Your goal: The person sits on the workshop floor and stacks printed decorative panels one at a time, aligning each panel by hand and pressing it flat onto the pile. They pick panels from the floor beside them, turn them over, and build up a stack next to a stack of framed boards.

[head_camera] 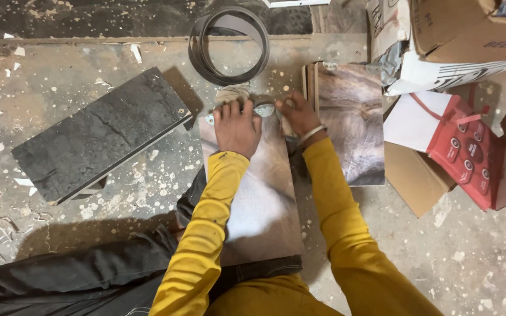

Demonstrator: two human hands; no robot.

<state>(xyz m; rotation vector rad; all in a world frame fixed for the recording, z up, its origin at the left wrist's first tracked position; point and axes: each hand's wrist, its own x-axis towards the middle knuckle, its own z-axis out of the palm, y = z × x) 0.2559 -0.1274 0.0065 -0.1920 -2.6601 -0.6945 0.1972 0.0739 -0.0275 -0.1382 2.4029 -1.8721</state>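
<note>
A brown wood-grain laminated board (262,199) lies on the floor between my legs. My left hand (236,126) rests palm down on its far end, fingers spread over a small metal fitting (263,109). At the board's far right corner, my right hand (298,114) is curled around something small that I cannot make out. A bracelet sits on that wrist. Both arms wear yellow sleeves.
A second wood-grain board (349,120) lies to the right. A dark slab (98,137) lies at the left, and a coil of dark edge banding (229,44) sits beyond the hands. Cardboard boxes (469,35) and a red packet (469,152) crowd the right. The floor is dusty and paint-spattered.
</note>
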